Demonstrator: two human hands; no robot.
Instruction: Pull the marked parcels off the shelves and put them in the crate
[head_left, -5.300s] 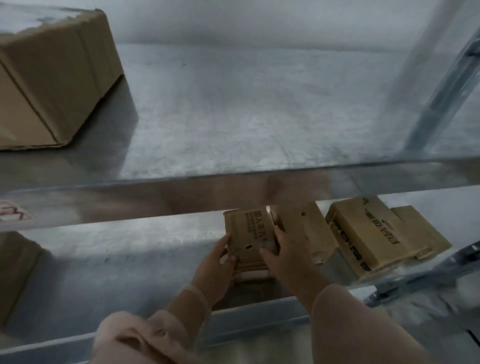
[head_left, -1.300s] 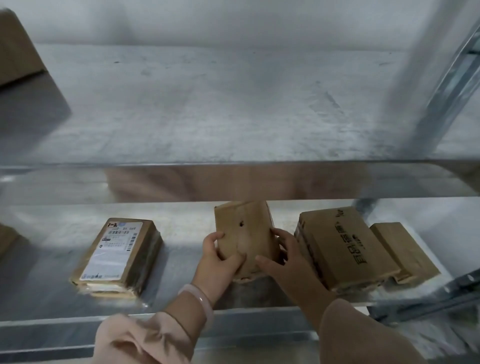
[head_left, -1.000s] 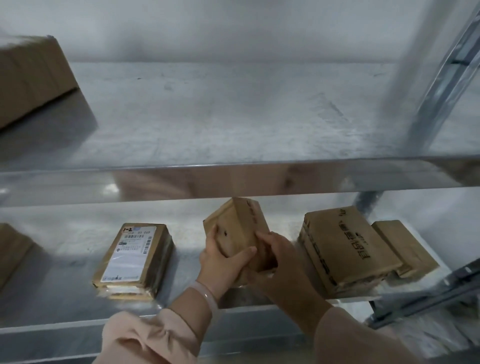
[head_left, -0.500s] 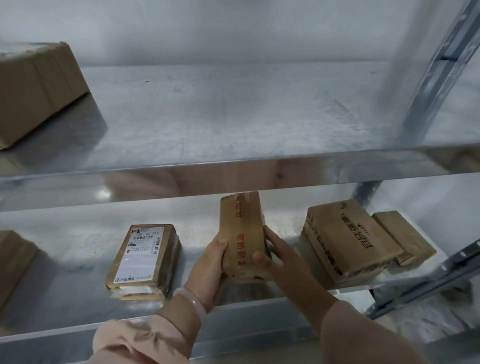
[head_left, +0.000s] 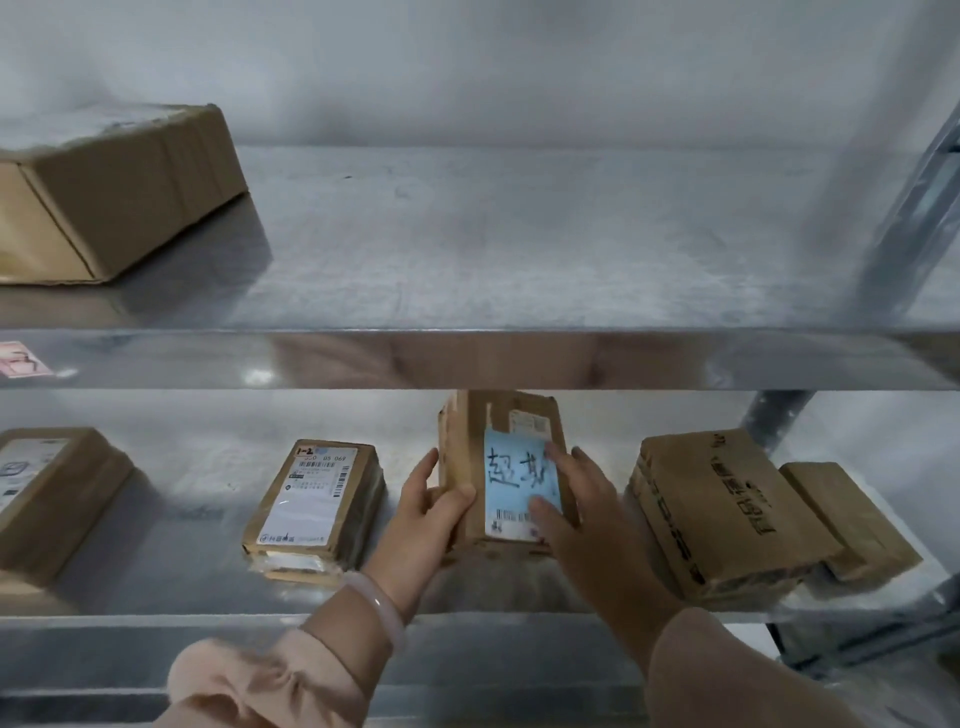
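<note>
On the lower metal shelf (head_left: 171, 566) I hold a small brown cardboard parcel (head_left: 462, 441) upright between both hands. Its face toward me carries a pale blue label with handwritten characters and a barcode. My left hand (head_left: 426, 514) grips its left edge, thumb curled over the front. My right hand (head_left: 582, 504) lies against the label side, thumb on the blue label, fingers round the right edge. No crate is in view.
A labelled flat parcel (head_left: 317, 512) lies left of my hands, another (head_left: 47, 493) at the far left. Two brown parcels (head_left: 727, 509) (head_left: 852, 519) lie to the right. A large carton (head_left: 114, 192) sits on the upper shelf (head_left: 519, 249). A steel upright (head_left: 914, 208) stands right.
I have turned the parcel in my hands; half a second ago its taped narrow side faced me, now the blue handwritten label does. My view has shifted slightly right and closer.
</note>
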